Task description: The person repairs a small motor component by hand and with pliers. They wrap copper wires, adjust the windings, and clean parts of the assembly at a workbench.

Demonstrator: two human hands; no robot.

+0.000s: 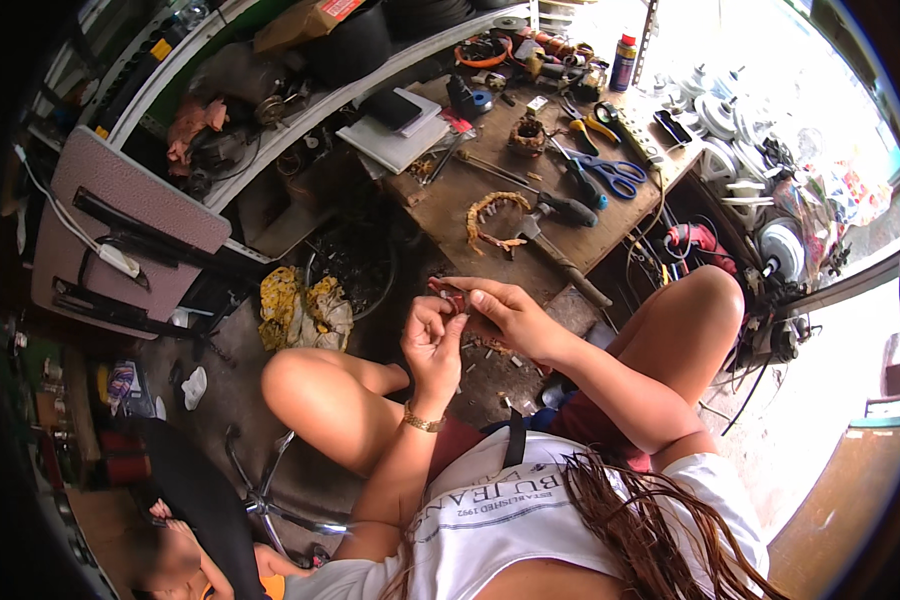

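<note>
My left hand point(433, 335) and my right hand point(505, 320) meet over my lap, fingers closed around a small red piece point(448, 292), partly hidden by them. The wooden workbench point(420, 200) lies just beyond. On it are a curved, frayed winding piece point(469, 226), a hammer point(570, 270), a dark-handled screwdriver point(570, 210), blue-handled scissors point(625, 183) and yellow-handled pliers point(600, 127). Small scraps lie on the floor under my hands.
A yellow patterned cloth point(285, 310) lies left of my knees. A pink padded board point(120, 210) stands at left, below a cluttered shelf point(250, 160). Another person point(180, 555) sits low at lower left near a chair base point(260, 500). White coiled parts point(720, 115) crowd the right.
</note>
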